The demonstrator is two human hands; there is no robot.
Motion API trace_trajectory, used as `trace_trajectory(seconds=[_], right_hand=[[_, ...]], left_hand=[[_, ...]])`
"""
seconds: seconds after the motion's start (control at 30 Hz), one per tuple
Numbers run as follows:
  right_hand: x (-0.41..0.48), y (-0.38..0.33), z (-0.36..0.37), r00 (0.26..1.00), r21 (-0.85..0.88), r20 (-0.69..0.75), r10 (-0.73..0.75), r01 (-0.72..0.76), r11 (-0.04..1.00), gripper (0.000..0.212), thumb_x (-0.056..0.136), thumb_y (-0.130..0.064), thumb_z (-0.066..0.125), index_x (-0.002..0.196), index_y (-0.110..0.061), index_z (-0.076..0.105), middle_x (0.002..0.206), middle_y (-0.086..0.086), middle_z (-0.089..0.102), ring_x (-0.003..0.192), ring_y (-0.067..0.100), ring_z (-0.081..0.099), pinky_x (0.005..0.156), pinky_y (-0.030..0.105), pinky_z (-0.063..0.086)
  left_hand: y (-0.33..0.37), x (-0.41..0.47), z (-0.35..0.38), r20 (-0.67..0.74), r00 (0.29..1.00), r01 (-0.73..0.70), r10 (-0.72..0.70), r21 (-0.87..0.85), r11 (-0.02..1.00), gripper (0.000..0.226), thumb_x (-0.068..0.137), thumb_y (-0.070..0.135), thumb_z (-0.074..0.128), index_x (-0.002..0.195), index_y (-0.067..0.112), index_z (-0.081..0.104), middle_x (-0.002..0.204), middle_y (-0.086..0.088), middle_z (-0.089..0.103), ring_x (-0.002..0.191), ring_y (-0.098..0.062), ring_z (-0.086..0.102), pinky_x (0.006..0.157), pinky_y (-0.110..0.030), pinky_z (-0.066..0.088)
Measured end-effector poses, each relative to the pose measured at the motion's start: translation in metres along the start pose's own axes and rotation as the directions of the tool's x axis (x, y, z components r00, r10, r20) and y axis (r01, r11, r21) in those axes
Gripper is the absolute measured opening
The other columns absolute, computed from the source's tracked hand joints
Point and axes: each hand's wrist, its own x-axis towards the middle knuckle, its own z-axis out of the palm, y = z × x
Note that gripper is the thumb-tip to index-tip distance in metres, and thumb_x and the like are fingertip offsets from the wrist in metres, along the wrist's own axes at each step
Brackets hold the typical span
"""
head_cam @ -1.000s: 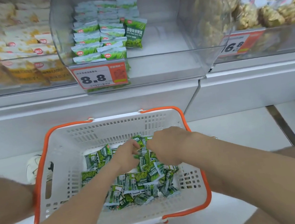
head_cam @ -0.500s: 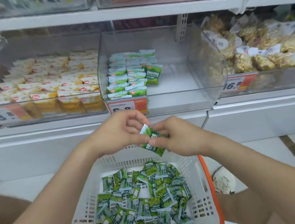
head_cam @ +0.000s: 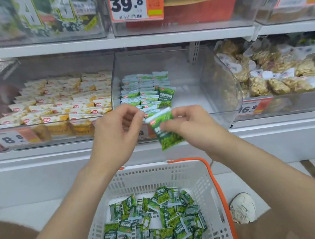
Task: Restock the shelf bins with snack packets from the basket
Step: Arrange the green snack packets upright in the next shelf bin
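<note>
We've raised packet (head_cam: pixel 166 136) from basket (head_cam: pixel 208 166) to bin (head_cam: pixel 219 90); R hand (head_cam: pixel 194 128) pinches it, L hand (head_cam: pixel 116 133) curled, grip unclear. Prob light, slick: hold by seam.

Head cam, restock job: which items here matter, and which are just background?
In play:
green packet pinched in right hand
left hand at its top corner
basket holding loose packets
middle bin with stacked green packets

Background:
yellow packets left of that bin
brown snack bags right of it
39.8 price tag
shoe
</note>
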Motion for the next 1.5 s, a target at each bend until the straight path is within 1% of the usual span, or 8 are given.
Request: trace_trajectory(seconds=[0.1,0.23,0.53,0.87,1.07,1.2,1.3,1.5], right_hand=[[0.022,-0.015,-0.018,0.972,-0.079,-0.189,-0.14,0.127,0.989,0.034,0.08,-0.031,0.081,0.103,-0.008,0.072,0.085,0.012,0.077,0.069,0.014,0.062,0.069,0.031,0.046],[0.058,-0.02,-0.04,0.917,-0.39,-0.28,-0.285,0.163,0.906,0.023,0.084,-0.035,0.082,0.096,-0.018,0.072,0.073,-0.002,0.072,0.078,0.02,0.069,0.074,0.036,0.055],[0.154,0.004,-0.033,0.966,-0.53,-0.256,0.032,-0.168,0.831,0.065,0.077,-0.028,0.09,0.131,-0.003,0.063,0.124,0.016,0.066,0.109,0.035,0.069,0.092,0.045,0.059],[0.175,0.0,-0.023,0.973,-0.643,-0.215,-0.085,-0.076,0.762,0.064,0.076,-0.027,0.09,0.127,-0.009,0.056,0.119,0.009,0.058,0.111,0.027,0.061,0.079,0.029,0.049],[0.169,0.005,-0.023,0.947,-0.675,-0.32,0.028,-0.249,0.695,0.05,0.076,-0.053,0.086,0.086,-0.011,0.061,0.08,0.012,0.074,0.057,0.019,0.072,0.052,0.027,0.055],[0.157,-0.002,-0.025,0.963,-0.542,-0.256,0.079,-0.211,0.814,0.034,0.08,-0.026,0.087,0.089,-0.005,0.062,0.1,0.02,0.072,0.079,0.03,0.075,0.073,0.041,0.064],[0.135,-0.009,-0.03,0.976,-0.617,-0.218,0.019,-0.152,0.772,0.024,0.087,-0.007,0.066,0.107,0.007,0.067,0.112,0.027,0.067,0.099,0.039,0.069,0.085,0.051,0.06],[0.049,-0.034,-0.01,0.894,-0.7,-0.202,-0.399,0.153,0.697,0.023,0.086,-0.012,0.048,0.093,-0.018,0.07,0.082,0.004,0.073,0.09,0.033,0.065,0.081,0.039,0.054]], left_hand=[[-0.013,0.009,0.0,-0.048,0.961,-0.24,0.271,0.335,0.911,0.009,0.102,0.023,0.06,0.105,0.018,0.068,0.107,0.005,0.068,0.109,-0.022,0.061,0.093,-0.046,0.048],[-0.033,0.012,0.009,0.049,0.992,-0.122,0.112,0.458,0.88,0.025,0.107,0.037,0.05,0.123,0.026,0.064,0.154,0.003,0.05,0.158,-0.02,0.018,0.123,-0.058,0.016],[-0.038,0.01,0.024,0.052,0.998,-0.068,0.047,0.53,0.845,0.04,0.105,0.037,0.033,0.124,0.025,0.066,0.133,0.009,0.062,0.16,-0.017,0.003,0.114,-0.058,0.021],[-0.042,0.01,0.028,0.015,0.997,-0.07,0.072,0.513,0.856,0.037,0.103,0.036,0.035,0.119,0.025,0.067,0.126,0.008,0.064,0.16,-0.017,0.005,0.114,-0.056,0.021],[-0.043,0.009,0.027,0.028,0.997,-0.075,0.071,0.524,0.848,0.036,0.105,0.035,0.034,0.115,0.027,0.067,0.124,0.009,0.064,0.16,-0.015,0.002,0.114,-0.057,0.021],[-0.041,0.008,0.025,0.055,0.997,-0.07,0.048,0.535,0.842,0.039,0.106,0.037,0.03,0.118,0.028,0.066,0.125,0.01,0.063,0.16,-0.015,-0.001,0.115,-0.059,0.021],[-0.039,0.007,0.022,0.075,0.996,-0.08,0.048,0.528,0.846,0.039,0.108,0.039,0.028,0.119,0.028,0.064,0.126,0.009,0.064,0.16,-0.014,-0.002,0.115,-0.061,0.021],[-0.036,0.0,0.015,-0.024,0.983,-0.154,0.182,0.432,0.888,0.021,0.109,0.034,0.049,0.107,0.024,0.068,0.131,0.005,0.066,0.159,-0.019,0.016,0.121,-0.063,0.012]])
